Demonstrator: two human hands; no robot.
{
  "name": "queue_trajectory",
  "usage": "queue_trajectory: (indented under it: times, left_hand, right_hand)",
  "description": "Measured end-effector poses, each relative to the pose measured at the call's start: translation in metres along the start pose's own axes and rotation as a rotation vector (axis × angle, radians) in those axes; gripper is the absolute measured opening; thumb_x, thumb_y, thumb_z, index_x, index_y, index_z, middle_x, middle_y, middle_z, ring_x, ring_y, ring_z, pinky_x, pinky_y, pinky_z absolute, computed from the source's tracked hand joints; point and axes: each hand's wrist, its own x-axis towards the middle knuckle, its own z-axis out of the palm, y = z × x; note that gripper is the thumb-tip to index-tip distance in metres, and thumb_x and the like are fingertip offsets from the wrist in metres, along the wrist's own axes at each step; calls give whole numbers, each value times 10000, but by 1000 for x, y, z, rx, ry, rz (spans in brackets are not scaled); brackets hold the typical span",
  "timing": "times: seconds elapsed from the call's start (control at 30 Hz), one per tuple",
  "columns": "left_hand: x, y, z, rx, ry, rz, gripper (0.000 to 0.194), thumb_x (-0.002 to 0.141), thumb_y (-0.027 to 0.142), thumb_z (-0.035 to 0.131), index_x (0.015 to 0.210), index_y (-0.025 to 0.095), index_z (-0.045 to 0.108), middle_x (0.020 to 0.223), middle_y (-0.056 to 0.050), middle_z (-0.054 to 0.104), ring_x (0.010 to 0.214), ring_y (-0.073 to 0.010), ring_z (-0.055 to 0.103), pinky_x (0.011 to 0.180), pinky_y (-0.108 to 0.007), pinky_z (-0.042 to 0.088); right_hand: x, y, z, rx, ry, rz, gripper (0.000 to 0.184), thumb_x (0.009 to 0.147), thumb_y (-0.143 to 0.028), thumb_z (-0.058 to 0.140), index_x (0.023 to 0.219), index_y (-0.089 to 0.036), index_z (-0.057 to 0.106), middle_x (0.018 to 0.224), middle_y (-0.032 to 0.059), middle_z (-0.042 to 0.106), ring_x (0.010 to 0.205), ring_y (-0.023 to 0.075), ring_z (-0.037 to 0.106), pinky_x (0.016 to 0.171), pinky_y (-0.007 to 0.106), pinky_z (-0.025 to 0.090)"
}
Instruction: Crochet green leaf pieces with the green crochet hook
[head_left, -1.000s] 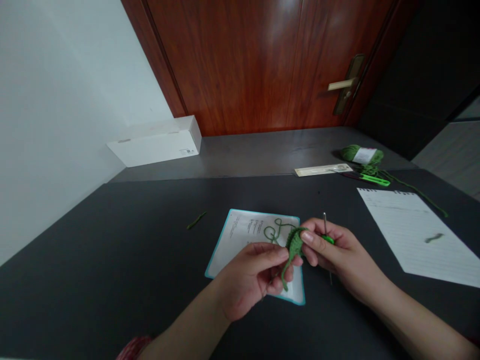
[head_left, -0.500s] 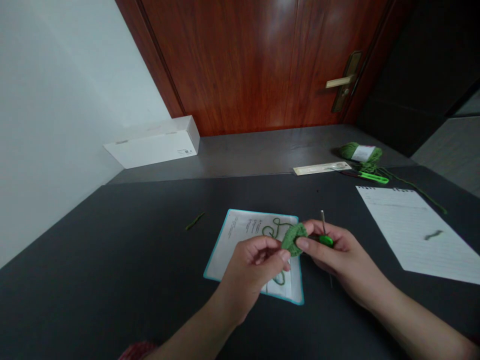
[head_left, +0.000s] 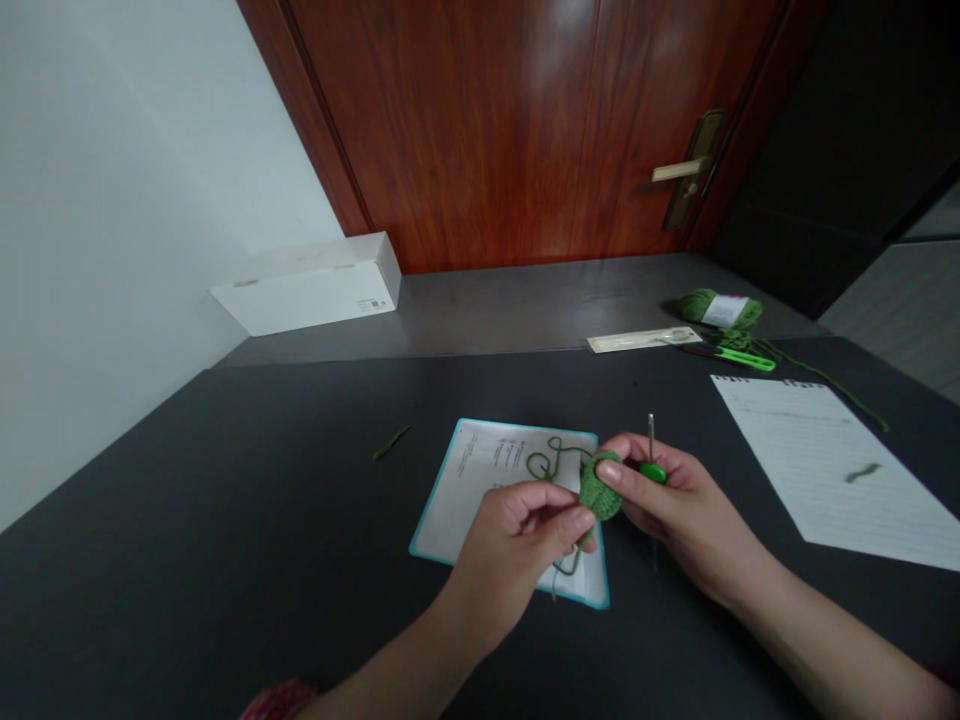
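Left hand (head_left: 510, 555) half closed, thumb and fingertips pinching the left edge of a small green crochet piece (head_left: 600, 492). Right hand (head_left: 679, 510) curled around the green handle of a crochet hook (head_left: 653, 472), metal shaft pointing up, forefinger pressed against the piece's right side. Piece held in the air between both hands, over the right edge of a teal-bordered printed card (head_left: 469, 520), with a loop of green yarn (head_left: 551, 462) lying across the card. A close pinch near the edge, a short grip on the hook, yarn slack and untangled: a steady hold for stitches this small. Toward the upper right, a green yarn skein (head_left: 718, 310) with a white label, a cream packet (head_left: 637, 341) and a green-handled tool (head_left: 742, 358) — at right, a lined notebook sheet (head_left: 825, 470). Upper left, a white box (head_left: 307, 285) against the wall.
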Motion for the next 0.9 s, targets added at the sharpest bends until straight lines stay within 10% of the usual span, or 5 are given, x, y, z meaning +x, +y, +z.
queue_trajectory:
  times: [0.47,0.9]
  left_hand:
    - [-1,-4,-2,88,-52,65,246,817,350,669,970,158,675,843,-24,616,755,-128,536,690,-251,418]
    - [-3,-6,9,487,58,64,247,860,251,537,625,178,527,595,32,513,575,-109,448,563,-245,325]
  right_hand:
    - [-1,1,-3,-176,26,-172,148,795,-299,757,726,-190,685,663,-24,635,629,104,544,615,213,430]
    - [-1,10,5,-172,6,-43,272,819,-375,712,671,-186,584,612,-32,540,580,112,482,554,232,396]
